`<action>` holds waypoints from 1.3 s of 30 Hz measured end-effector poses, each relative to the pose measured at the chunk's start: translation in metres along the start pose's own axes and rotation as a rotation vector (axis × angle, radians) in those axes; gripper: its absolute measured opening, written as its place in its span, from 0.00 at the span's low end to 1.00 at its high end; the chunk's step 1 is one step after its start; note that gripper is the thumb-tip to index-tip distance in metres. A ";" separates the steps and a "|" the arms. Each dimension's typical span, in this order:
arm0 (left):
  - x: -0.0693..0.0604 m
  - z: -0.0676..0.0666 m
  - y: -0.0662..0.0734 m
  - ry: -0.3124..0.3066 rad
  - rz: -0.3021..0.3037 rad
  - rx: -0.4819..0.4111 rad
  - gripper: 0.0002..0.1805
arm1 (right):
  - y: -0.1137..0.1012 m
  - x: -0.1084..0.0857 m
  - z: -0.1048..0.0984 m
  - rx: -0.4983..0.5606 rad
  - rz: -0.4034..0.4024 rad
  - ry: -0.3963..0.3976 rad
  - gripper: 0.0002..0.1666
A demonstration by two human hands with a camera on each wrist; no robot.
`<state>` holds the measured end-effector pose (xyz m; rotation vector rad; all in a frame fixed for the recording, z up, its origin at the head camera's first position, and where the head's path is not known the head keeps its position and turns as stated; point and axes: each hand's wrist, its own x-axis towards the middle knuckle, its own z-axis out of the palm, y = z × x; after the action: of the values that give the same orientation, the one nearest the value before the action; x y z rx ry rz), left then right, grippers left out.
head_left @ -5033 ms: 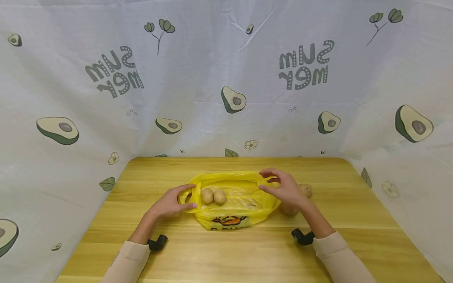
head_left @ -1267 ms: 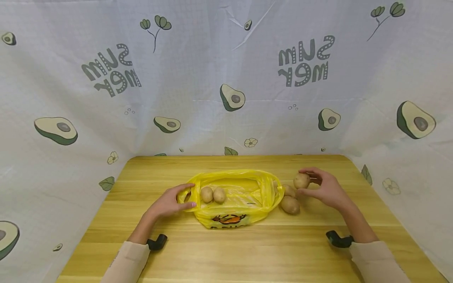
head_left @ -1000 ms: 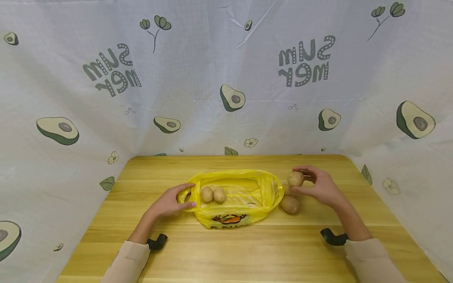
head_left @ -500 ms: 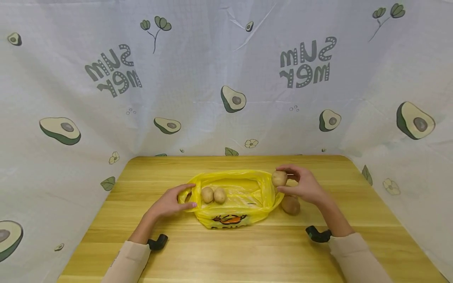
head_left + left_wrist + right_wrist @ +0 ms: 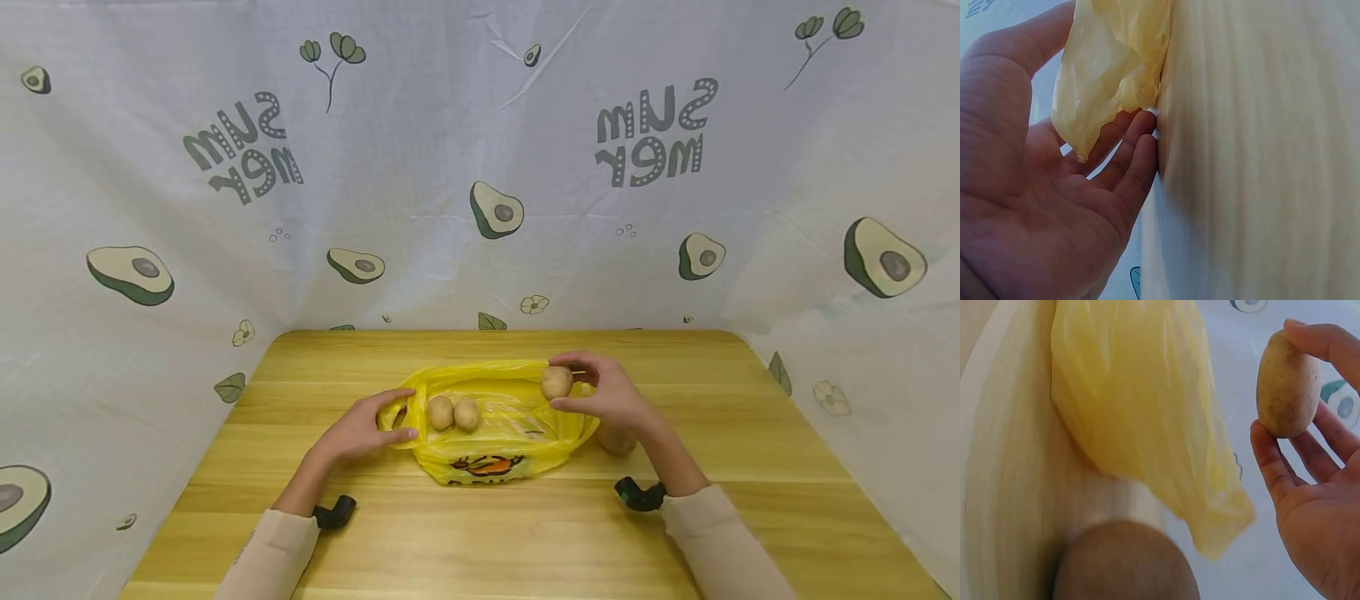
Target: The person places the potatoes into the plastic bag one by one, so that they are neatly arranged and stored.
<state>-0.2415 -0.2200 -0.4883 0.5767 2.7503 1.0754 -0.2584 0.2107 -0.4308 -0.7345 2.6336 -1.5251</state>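
Observation:
A yellow plastic bag lies with its mouth spread, and two potatoes sit side by side in its left part. My left hand holds the bag's left end, thumb at the near edge and index finger at the far edge. In the left wrist view the yellow plastic hangs between thumb and fingers. Over the right part of the bag's mouth, my right hand grips another potato between thumb and fingertips. The right wrist view shows this potato raised beside the bag.
A potato lies on the wooden table just right of the bag, partly hidden by my right wrist. It looms large as a brown potato in the right wrist view. A printed curtain surrounds the table's back and sides.
Five seconds ago the right hand was over the bag holding nothing. It then took a potato from the right and carried it left over the bag's mouth. The left hand stayed put.

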 end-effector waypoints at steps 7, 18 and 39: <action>0.000 -0.001 0.000 0.000 -0.002 0.004 0.43 | -0.003 0.010 0.020 0.017 0.003 -0.051 0.36; 0.000 -0.001 0.002 -0.005 -0.003 0.006 0.43 | -0.008 0.024 0.050 0.010 0.006 -0.136 0.40; -0.001 -0.003 0.005 -0.012 -0.011 -0.002 0.43 | 0.006 0.035 0.089 -0.030 -0.006 -0.233 0.33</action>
<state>-0.2401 -0.2186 -0.4822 0.5660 2.7385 1.0686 -0.2711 0.1264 -0.4745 -0.8641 2.4894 -1.3137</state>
